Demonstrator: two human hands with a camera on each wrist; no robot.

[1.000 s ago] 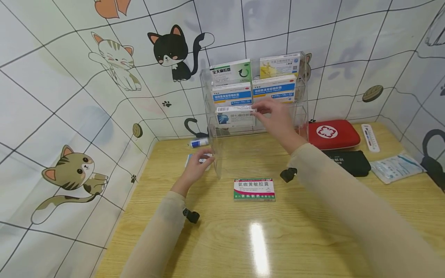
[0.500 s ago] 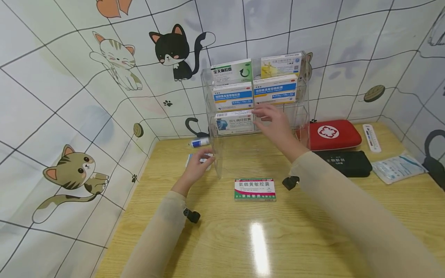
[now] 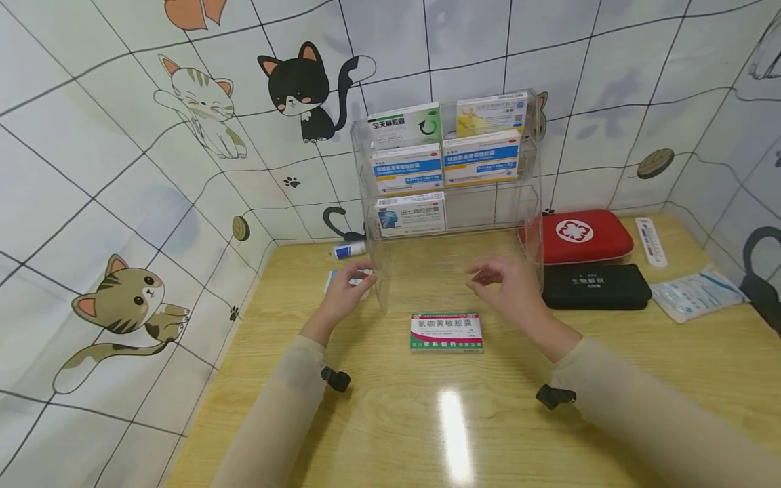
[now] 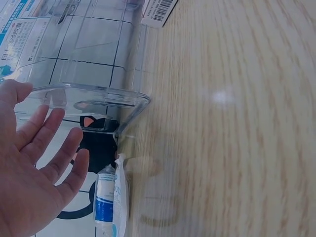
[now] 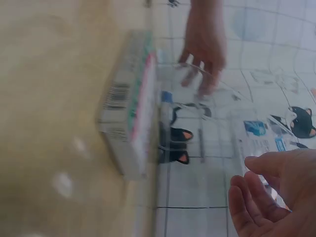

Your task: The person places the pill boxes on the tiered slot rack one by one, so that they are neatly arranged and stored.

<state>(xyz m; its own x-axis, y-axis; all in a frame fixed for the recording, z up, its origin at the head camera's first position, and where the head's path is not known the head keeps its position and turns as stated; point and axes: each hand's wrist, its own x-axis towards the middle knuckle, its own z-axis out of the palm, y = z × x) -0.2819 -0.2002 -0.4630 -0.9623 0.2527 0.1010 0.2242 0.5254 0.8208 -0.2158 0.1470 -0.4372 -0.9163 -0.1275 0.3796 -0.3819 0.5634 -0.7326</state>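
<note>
The flat red, white and green medicine box (image 3: pixel 447 332) is seen lying on the wooden table (image 3: pixel 610 379). At its 1 o'clock the right hand (image 3: pixel 509 288) is held loose and empty. At 10 o'clock, the left hand's (image 3: pixel 348 291) spread fingers are laid against the clear plastic rack (image 3: pixel 390 285).

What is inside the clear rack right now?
The rack holds five medicine boxes: a green-white box and a yellow box on top, two blue-striped boxes in the middle, one box lower left. The lower right slot looks empty. Nothing shows behind the boxes.
</note>
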